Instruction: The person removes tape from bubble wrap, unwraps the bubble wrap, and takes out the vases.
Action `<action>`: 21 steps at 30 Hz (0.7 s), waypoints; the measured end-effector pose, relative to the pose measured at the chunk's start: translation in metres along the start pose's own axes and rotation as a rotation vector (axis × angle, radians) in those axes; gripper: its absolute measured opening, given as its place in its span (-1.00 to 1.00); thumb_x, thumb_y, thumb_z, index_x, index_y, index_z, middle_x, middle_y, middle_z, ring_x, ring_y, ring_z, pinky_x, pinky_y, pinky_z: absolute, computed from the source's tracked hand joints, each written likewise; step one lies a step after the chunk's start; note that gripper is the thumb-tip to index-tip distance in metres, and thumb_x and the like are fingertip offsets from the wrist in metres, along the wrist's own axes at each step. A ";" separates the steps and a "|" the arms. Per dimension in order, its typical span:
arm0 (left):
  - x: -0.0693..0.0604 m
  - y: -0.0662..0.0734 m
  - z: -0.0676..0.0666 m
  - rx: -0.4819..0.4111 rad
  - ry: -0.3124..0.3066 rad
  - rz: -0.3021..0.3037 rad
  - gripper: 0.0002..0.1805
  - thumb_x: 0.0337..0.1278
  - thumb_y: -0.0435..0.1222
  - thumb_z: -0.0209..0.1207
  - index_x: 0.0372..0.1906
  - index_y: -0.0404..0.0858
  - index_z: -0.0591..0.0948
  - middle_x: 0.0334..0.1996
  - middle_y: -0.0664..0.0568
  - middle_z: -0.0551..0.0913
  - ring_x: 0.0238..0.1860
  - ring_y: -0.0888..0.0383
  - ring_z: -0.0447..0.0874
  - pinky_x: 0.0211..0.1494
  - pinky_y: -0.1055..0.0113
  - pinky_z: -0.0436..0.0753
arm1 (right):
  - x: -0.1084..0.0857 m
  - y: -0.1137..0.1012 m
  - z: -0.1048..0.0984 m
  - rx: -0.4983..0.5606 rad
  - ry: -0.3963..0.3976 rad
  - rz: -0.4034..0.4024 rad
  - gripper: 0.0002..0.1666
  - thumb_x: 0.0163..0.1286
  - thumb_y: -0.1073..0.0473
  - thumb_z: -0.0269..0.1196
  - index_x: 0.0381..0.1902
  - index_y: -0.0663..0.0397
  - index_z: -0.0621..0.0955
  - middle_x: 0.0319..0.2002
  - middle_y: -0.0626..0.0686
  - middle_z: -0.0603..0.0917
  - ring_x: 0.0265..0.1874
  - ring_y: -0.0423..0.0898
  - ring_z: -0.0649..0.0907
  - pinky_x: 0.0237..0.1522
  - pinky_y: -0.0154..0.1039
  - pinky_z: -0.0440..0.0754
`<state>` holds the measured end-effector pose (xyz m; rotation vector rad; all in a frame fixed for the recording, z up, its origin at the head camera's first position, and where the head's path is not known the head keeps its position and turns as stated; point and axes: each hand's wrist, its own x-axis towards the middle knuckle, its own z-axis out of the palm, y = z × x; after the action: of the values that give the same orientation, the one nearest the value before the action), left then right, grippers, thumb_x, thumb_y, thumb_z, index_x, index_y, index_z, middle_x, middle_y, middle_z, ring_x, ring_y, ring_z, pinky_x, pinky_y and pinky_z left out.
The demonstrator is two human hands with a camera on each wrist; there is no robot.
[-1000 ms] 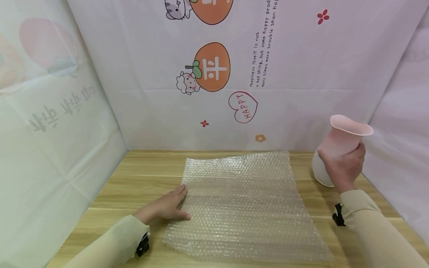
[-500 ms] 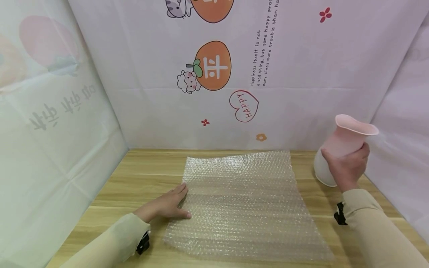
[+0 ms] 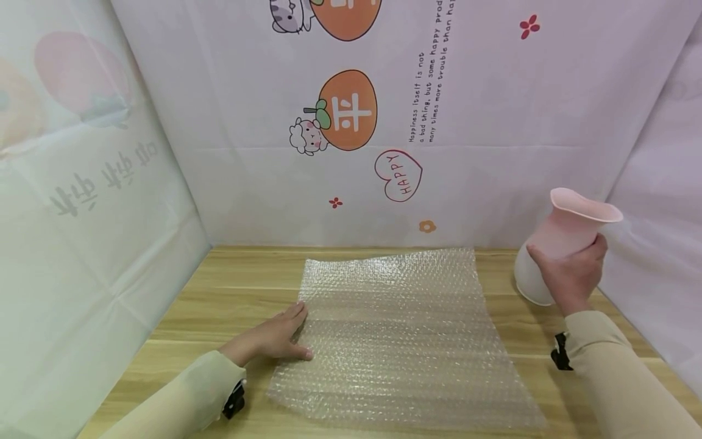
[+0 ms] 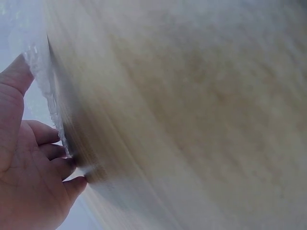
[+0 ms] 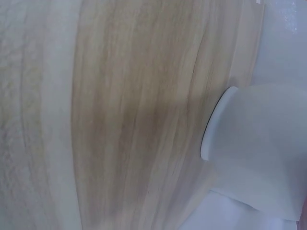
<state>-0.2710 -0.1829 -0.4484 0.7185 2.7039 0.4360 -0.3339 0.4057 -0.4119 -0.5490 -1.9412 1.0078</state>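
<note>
A clear sheet of bubble wrap (image 3: 395,341) lies spread on the wooden table. On its left edge rests my left hand (image 3: 276,335), fingers extended; in the left wrist view the thumb and fingertips of that hand (image 4: 33,163) touch the sheet's edge. At the right, my right hand (image 3: 573,274) grips a pink-and-white vase (image 3: 559,235) around its body, thumb on the near left side. The vase has a wavy, flared rim and leans slightly to the right. Its white base (image 5: 218,124) shows close to the tabletop in the right wrist view; whether it touches is unclear.
The wood-grain table (image 3: 236,274) reaches back to a white printed cloth (image 3: 263,195). More cloth hangs at the left (image 3: 142,262) and right (image 3: 658,231), the right one close beside the vase. A strip of bare wood separates sheet and vase.
The right hand and vase have shifted slightly to the right, mostly in the first half second. My left hand and the bubble wrap have stayed in place.
</note>
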 end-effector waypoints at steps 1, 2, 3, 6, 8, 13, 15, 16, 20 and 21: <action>0.000 0.000 0.000 -0.002 -0.001 -0.003 0.17 0.02 0.22 0.27 0.49 -0.43 0.04 0.51 -0.24 -0.13 0.49 -0.13 -0.15 0.45 -0.03 0.03 | 0.000 0.001 0.000 0.004 -0.004 -0.006 0.26 -0.20 -0.10 0.57 0.42 -0.08 0.16 0.14 0.03 0.37 0.10 0.12 0.46 0.21 -0.03 0.36; -0.001 0.000 0.000 -0.002 -0.003 -0.006 0.17 0.02 0.22 0.27 0.50 -0.43 0.04 0.52 -0.24 -0.13 0.49 -0.13 -0.15 0.45 -0.02 0.03 | 0.000 0.001 -0.001 0.007 -0.009 -0.011 0.27 -0.20 -0.10 0.57 0.42 -0.08 0.16 0.15 0.04 0.37 0.09 0.13 0.46 0.21 -0.03 0.36; -0.001 0.001 0.000 -0.002 -0.004 -0.008 0.17 0.02 0.23 0.27 0.50 -0.42 0.03 0.52 -0.24 -0.13 0.50 -0.13 -0.16 0.45 -0.02 0.03 | 0.000 0.001 -0.001 0.008 -0.014 -0.013 0.28 -0.21 -0.11 0.58 0.42 -0.08 0.15 0.15 0.04 0.38 0.09 0.13 0.46 0.20 -0.02 0.36; -0.001 0.001 -0.001 -0.010 -0.005 -0.013 0.17 0.01 0.22 0.28 0.50 -0.42 0.03 0.52 -0.23 -0.14 0.50 -0.13 -0.17 0.46 -0.02 0.02 | 0.000 0.000 -0.002 0.013 -0.029 -0.022 0.29 -0.21 -0.13 0.58 0.43 -0.10 0.14 0.17 0.07 0.37 0.08 0.13 0.46 0.19 -0.01 0.37; -0.001 0.002 -0.002 -0.009 -0.004 -0.011 0.17 0.02 0.22 0.28 0.50 -0.42 0.02 0.52 -0.23 -0.14 0.50 -0.13 -0.17 0.46 -0.02 0.02 | 0.000 0.000 -0.003 0.012 -0.036 -0.024 0.30 -0.21 -0.13 0.58 0.44 -0.10 0.13 0.19 0.09 0.37 0.08 0.14 0.46 0.20 -0.02 0.36; 0.000 0.002 -0.002 -0.007 -0.006 -0.008 0.17 0.02 0.22 0.28 0.50 -0.42 0.03 0.52 -0.23 -0.14 0.50 -0.13 -0.17 0.46 -0.02 0.03 | 0.000 0.000 -0.006 0.017 -0.053 -0.033 0.33 -0.20 -0.12 0.58 0.45 -0.08 0.10 0.25 0.12 0.35 0.11 0.14 0.45 0.23 -0.03 0.34; 0.000 0.002 -0.002 -0.008 -0.010 -0.009 0.17 0.02 0.21 0.28 0.50 -0.42 0.03 0.52 -0.23 -0.14 0.50 -0.13 -0.17 0.45 -0.02 0.03 | 0.000 0.000 -0.007 0.019 -0.059 -0.038 0.33 -0.20 -0.13 0.59 0.45 -0.08 0.10 0.27 0.12 0.34 0.13 0.14 0.44 0.24 -0.04 0.33; 0.000 0.003 -0.002 -0.010 -0.010 -0.009 0.17 0.02 0.21 0.29 0.50 -0.43 0.03 0.52 -0.23 -0.14 0.49 -0.14 -0.17 0.45 -0.02 0.03 | 0.000 0.001 -0.007 0.020 -0.061 -0.042 0.33 -0.19 -0.12 0.59 0.45 -0.07 0.10 0.27 0.13 0.34 0.13 0.15 0.44 0.25 -0.04 0.32; 0.000 0.003 -0.002 -0.015 -0.013 -0.011 0.17 0.01 0.21 0.29 0.49 -0.43 0.04 0.52 -0.24 -0.14 0.49 -0.14 -0.17 0.45 -0.03 0.04 | -0.001 0.002 -0.008 0.029 -0.062 -0.057 0.33 -0.19 -0.11 0.60 0.45 -0.07 0.10 0.28 0.13 0.33 0.14 0.14 0.43 0.26 -0.06 0.31; -0.001 0.003 -0.002 -0.015 -0.013 -0.010 0.17 0.01 0.21 0.29 0.49 -0.43 0.04 0.52 -0.23 -0.14 0.49 -0.14 -0.17 0.45 -0.03 0.04 | -0.001 0.002 -0.008 0.032 -0.061 -0.061 0.33 -0.19 -0.10 0.60 0.45 -0.08 0.10 0.28 0.13 0.34 0.15 0.14 0.43 0.27 -0.07 0.31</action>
<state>-0.2701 -0.1811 -0.4449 0.7004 2.6880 0.4473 -0.3266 0.4095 -0.4114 -0.4429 -1.9798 1.0258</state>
